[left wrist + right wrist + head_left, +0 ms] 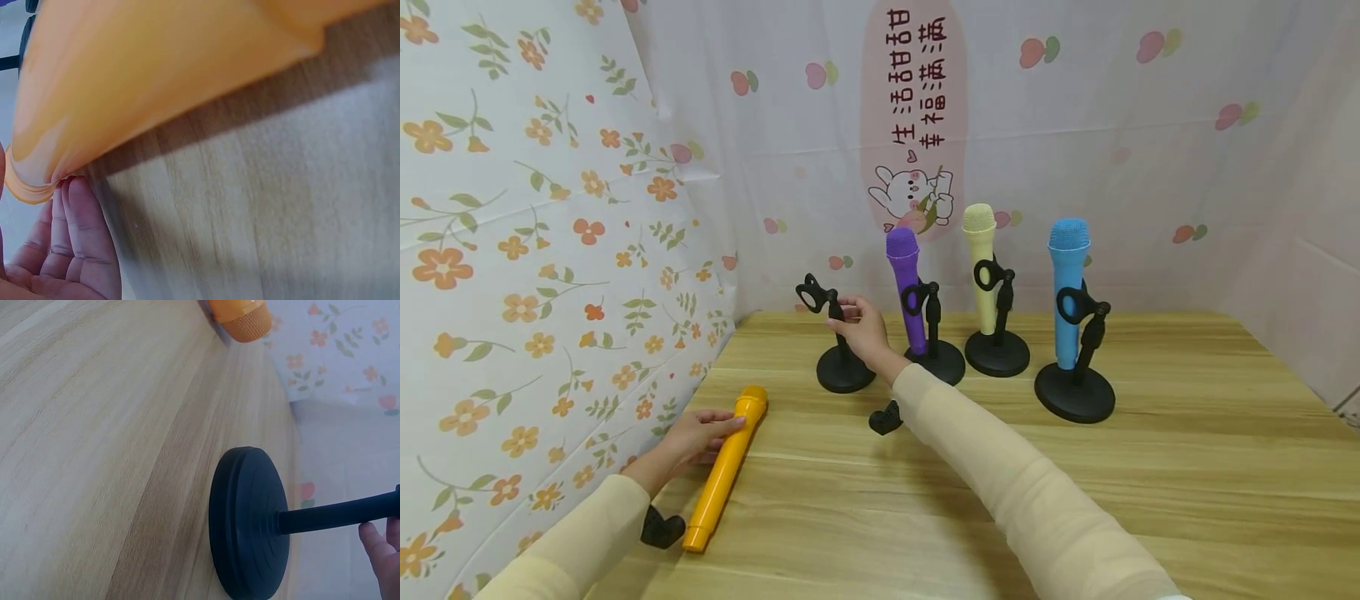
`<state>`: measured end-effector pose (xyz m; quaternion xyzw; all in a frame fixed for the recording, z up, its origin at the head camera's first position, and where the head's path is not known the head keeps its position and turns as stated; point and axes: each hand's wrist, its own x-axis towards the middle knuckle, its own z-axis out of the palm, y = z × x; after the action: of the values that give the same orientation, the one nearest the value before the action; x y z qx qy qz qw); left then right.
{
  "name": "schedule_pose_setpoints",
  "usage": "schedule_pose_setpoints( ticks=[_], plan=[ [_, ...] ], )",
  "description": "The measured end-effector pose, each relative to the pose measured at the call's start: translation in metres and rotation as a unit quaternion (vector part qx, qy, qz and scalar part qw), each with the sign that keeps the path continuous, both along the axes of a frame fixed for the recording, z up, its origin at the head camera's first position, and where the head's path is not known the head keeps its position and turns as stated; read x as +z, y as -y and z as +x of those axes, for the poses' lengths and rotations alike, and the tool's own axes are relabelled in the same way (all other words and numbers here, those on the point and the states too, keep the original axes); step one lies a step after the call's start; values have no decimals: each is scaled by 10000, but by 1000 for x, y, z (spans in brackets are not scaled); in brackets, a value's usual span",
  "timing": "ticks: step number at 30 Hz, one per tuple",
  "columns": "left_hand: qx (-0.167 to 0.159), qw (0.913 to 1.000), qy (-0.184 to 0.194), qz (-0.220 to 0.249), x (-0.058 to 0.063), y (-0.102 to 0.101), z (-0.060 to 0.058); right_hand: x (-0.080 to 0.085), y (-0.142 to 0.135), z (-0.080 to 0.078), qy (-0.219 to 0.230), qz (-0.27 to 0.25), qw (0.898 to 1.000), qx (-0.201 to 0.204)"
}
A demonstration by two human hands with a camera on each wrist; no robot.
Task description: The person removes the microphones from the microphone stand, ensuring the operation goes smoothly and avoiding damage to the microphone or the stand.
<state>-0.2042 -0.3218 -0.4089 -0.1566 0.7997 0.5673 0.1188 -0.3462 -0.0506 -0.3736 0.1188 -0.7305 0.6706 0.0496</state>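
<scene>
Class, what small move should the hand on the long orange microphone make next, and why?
Probably the left hand should lift the long orange microphone toward the empty clip of the round-based black stand: that hand grips it, the right hand holds the stand's stem, and the purple microphone, pale-yellow microphone and blue microphone sit in such clips.

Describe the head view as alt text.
A person's left hand holds an orange mic; the right hand grips an empty black stand. To its right on the wooden table, a purple mic, yellow mic and blue mic occupy similar stands.
</scene>
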Motion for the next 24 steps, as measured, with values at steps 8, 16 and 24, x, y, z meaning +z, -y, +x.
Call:
schedule_pose_setpoints(
  ticks=[8, 16, 24],
  plan=[
    [-52, 9999, -51, 145, 5, 5, 1, 0, -4, 0, 39, 145, 9999, 79],
    [-62, 9999, -114, -47, 13, 7, 0, -4, -10, 5, 37, 156, 9997, 167],
    [-187, 9991, -288, -259, 24, 6, -2, -9, -19, 9, 26, 344, 9992, 176]
  ],
)
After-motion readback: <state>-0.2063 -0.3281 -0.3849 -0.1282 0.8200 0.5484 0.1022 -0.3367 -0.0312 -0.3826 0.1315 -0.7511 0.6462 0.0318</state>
